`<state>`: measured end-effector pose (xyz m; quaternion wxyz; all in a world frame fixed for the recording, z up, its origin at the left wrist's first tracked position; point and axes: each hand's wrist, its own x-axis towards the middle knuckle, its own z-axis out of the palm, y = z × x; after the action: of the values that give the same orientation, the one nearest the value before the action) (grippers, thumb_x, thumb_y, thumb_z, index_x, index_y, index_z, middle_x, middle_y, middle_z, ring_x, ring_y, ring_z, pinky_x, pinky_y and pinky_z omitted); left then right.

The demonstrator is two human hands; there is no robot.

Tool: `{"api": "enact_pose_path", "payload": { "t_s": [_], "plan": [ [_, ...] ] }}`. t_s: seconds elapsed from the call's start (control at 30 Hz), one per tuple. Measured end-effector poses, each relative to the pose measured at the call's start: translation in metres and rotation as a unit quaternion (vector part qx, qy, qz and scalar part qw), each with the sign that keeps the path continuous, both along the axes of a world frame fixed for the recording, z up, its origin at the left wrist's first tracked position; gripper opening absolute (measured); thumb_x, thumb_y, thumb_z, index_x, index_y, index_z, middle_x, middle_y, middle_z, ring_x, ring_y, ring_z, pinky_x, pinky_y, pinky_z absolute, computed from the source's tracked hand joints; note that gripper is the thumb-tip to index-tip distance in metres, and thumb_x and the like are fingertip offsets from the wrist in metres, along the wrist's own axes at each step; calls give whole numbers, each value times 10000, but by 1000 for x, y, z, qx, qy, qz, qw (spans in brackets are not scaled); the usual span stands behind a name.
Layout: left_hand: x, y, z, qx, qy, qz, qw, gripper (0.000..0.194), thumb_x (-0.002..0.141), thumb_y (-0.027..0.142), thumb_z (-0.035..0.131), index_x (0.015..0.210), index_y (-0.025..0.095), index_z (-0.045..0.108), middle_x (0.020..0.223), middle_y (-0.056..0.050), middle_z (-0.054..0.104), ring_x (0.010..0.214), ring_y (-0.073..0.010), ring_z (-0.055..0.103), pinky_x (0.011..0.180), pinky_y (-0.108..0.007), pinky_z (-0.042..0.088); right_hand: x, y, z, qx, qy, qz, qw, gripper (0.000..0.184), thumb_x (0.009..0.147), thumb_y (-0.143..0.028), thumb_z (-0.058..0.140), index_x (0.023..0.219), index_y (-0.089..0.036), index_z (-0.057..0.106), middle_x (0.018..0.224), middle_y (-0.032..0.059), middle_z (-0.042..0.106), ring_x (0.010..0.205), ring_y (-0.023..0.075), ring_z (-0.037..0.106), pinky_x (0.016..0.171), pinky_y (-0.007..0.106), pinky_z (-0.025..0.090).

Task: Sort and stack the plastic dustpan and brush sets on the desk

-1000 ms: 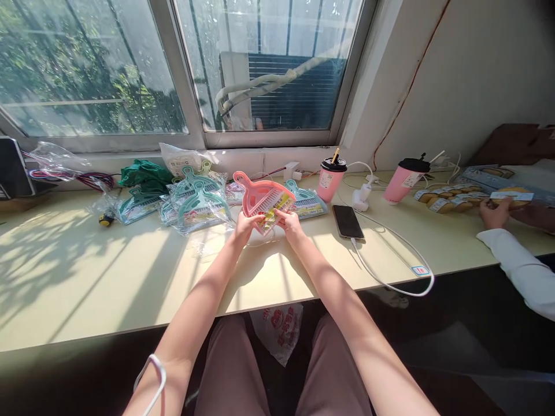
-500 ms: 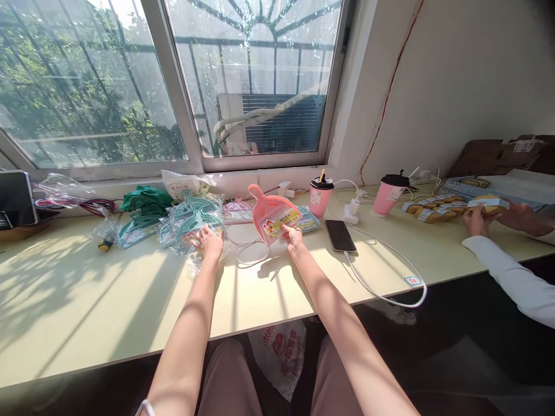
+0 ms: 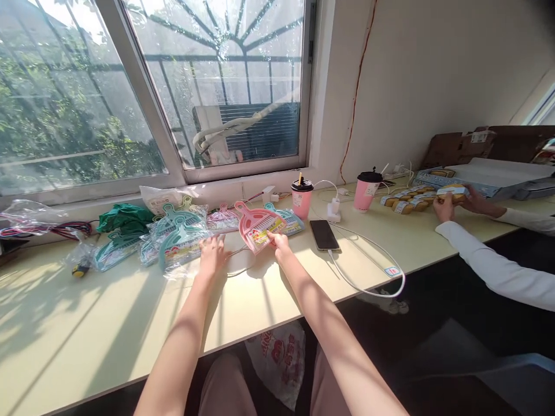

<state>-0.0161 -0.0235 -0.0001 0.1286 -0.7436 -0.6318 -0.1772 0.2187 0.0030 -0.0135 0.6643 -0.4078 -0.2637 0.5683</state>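
My right hand (image 3: 280,240) grips the lower edge of a pink mini dustpan (image 3: 251,219), which has a brush and a printed yellow label. It is tilted, its handle pointing up and away. At the right end of a teal dustpan (image 3: 181,234) in clear wrapping rests my left hand (image 3: 213,249), fingers bent and slightly apart, not closed around it. More wrapped teal dustpans lie beneath and to the left. Behind the pink one are another wrapped pink dustpan (image 3: 222,218) and a wrapped teal one (image 3: 289,219), partly hidden.
A phone (image 3: 325,235) on a white cable lies right of my hands. Pink cups (image 3: 301,202) stand near the wall, beside a charger (image 3: 333,211). Green plastic (image 3: 125,218) and a yellow-black object (image 3: 80,270) are at left. Another person's hands (image 3: 446,207) hold a yellow packaged item at right.
The view has turned right. My left hand has slid off the top of the teal dustpan to its right end. The pink dustpan, still in my right hand, is lower and more tilted.
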Motion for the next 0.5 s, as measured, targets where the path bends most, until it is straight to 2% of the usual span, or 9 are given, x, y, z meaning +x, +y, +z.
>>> {"api": "enact_pose_path", "payload": {
  "t_s": [0.1, 0.17, 0.27, 0.37, 0.43, 0.5],
  "plan": [
    [-4, -2, 8, 49, -21, 59, 997, 481, 938, 300, 621, 1406, 203, 674, 1468, -224, 642, 1359, -436, 553, 1144, -614, 393, -3, 0, 1, -68, 22, -15, 997, 194, 710, -113, 810, 751, -221, 654, 645, -34, 677, 670, 166, 706, 648, 272, 616],
    [-11, -3, 14, 60, -25, 100, 993, 439, 931, 316, 606, 1341, 192, 703, 1428, -237, 655, 1324, -447, 559, 1100, -608, 413, -6, -1, 3, -81, 25, 2, 996, 208, 722, -54, 781, 741, -211, 647, 672, -22, 694, 659, 155, 700, 642, 261, 604],
    [-23, -2, 17, 5, -17, 151, 988, 330, 878, 272, 600, 1138, 171, 777, 1264, -256, 716, 1234, -466, 603, 1054, -614, 418, -9, -3, 7, -77, 21, 39, 996, 228, 720, -24, 795, 733, -197, 649, 685, -5, 706, 641, 157, 697, 644, 267, 604],
    [-31, 0, 12, -47, -22, 173, 984, 304, 850, 172, 546, 1029, 179, 791, 1149, -236, 760, 1196, -439, 656, 1068, -592, 406, -12, -6, 10, -69, 13, 58, 996, 229, 713, -12, 806, 736, -187, 660, 676, 4, 712, 650, 165, 703, 666, 276, 611],
    [-32, 2, 8, -50, -28, 178, 982, 287, 867, 220, 558, 1037, 165, 782, 1187, -252, 753, 1213, -444, 662, 1069, -584, 415, -13, -8, 12, -71, 10, 54, 996, 221, 718, 3, 784, 750, -181, 667, 664, 3, 715, 653, 162, 701, 676, 268, 609],
    [-32, 4, 4, -54, -52, 151, 986, 292, 870, 326, 599, 1028, 149, 769, 1195, -272, 744, 1181, -458, 677, 1019, -566, 463, -14, -10, 12, -72, 6, 55, 996, 222, 717, 16, 767, 762, -176, 666, 668, 5, 724, 652, 154, 702, 687, 261, 608]
  ]
}}
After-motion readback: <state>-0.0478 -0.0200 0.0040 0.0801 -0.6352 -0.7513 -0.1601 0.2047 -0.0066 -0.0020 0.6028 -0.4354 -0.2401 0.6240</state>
